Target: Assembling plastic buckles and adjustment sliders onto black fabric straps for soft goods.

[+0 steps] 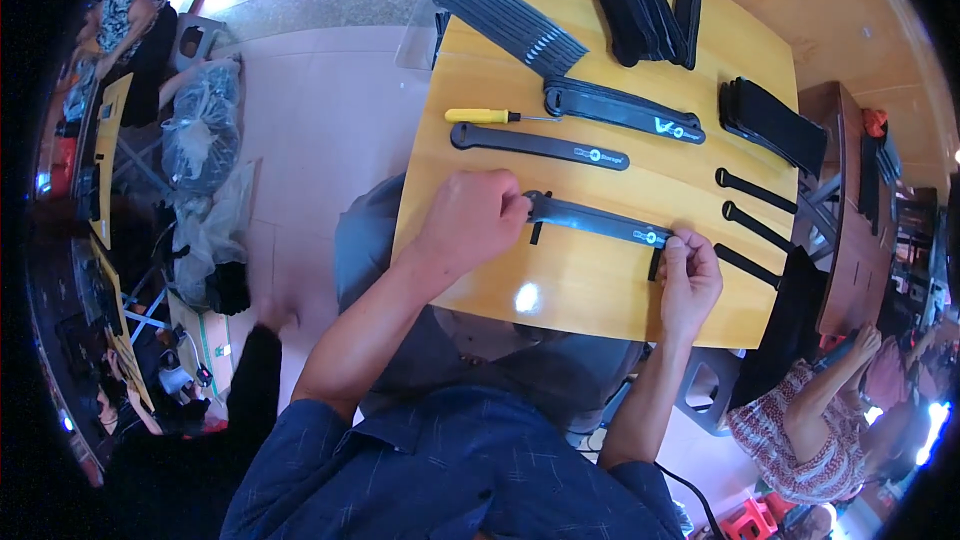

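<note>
A flat black strap point(600, 222) with pale printing lies across the yellow table in front of me. My left hand point(462, 218) is closed at its left end, fingertips pinching near the round hole. At the other end my right hand point(692, 268) pinches the strap between thumb and fingers. Short black strips show under the strap, one point(537, 232) near the left end and one point(655, 262) by my right fingers. Just beyond lies a similar single strap point(535, 145). A yellow-handled screwdriver point(480, 116) is behind it, beside a stack of printed black straps point(620, 108).
Fanned dark grey strips point(510, 25), black bundles point(635, 5) and a black stack point(770, 125) lie farther back on the table point(480, 285). Three narrow black ties point(758, 227) lie at the right. Other people sit nearby on both sides; wrapped bags point(203, 125) stand at left.
</note>
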The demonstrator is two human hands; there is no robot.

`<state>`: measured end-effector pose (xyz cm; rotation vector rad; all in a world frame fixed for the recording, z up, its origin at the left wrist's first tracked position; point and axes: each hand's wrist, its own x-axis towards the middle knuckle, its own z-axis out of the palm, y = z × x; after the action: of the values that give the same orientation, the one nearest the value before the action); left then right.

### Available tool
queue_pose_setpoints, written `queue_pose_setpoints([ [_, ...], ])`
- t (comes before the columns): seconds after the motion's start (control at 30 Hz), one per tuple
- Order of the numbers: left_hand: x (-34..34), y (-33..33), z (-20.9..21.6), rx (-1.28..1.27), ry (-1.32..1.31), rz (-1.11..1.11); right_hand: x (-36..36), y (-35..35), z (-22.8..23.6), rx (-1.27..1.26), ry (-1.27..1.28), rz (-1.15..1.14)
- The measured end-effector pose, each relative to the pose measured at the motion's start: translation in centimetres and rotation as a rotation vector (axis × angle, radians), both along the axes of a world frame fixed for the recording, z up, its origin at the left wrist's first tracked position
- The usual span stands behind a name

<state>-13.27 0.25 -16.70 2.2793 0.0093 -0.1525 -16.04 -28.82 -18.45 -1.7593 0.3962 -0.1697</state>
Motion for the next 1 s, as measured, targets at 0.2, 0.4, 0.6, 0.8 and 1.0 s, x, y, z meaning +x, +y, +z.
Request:
queue_pose_setpoints([
  [0.2,0.02,0.0,0.64,0.029,0.025,-0.009,-0.01,0.02,-0.32,0.011,-0.012,0.003],
  [0.4,0.09,-0.13,0.76,0.012,0.032,0.015,0.06,-0.1,-0.44,0.003,-0.018,0.007],
  [0.6,0.11,-0.22,0.7,0.026,0.052,0.004,0.19,0.12,0.27,-0.02,0.024,-0.012],
  [0.8,0.01,-0.2,0.81,0.023,0.035,0.012,0.37,0.34,0.13,0.018,0.028,-0.01],
  [1.0,0.17,-0.14,0.73,0.052,0.041,0.005,0.34,0.15,0.04,-0.014,0.02,-0.007],
])
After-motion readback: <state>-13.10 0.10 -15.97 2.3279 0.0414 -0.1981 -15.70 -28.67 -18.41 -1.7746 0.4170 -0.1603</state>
